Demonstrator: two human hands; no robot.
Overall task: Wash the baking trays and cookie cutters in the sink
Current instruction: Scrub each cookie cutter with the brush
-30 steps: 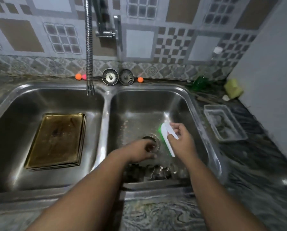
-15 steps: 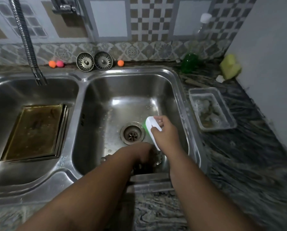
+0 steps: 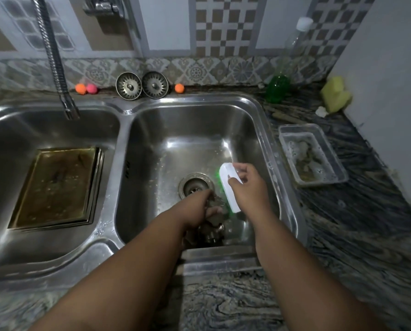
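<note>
Trays (image 3: 54,187) in left basin (image 3: 56,130), cutters (image 3: 211,232) in right basin (image 3: 187,130)

Green bottle (image 3: 275,88), yellow sponge (image 3: 336,94)

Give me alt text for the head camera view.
In the right steel sink basin, the right hand holds a white, green-bristled scrub brush beside the left hand, which grips a metal cookie cutter. Stacked brown baking trays lie in the left basin.

Baking trays (image 3: 54,187) are lying in the left basin (image 3: 20,130), cookie cutters (image 3: 211,232) in the right basin (image 3: 187,125), before the drain (image 3: 195,185).
</note>
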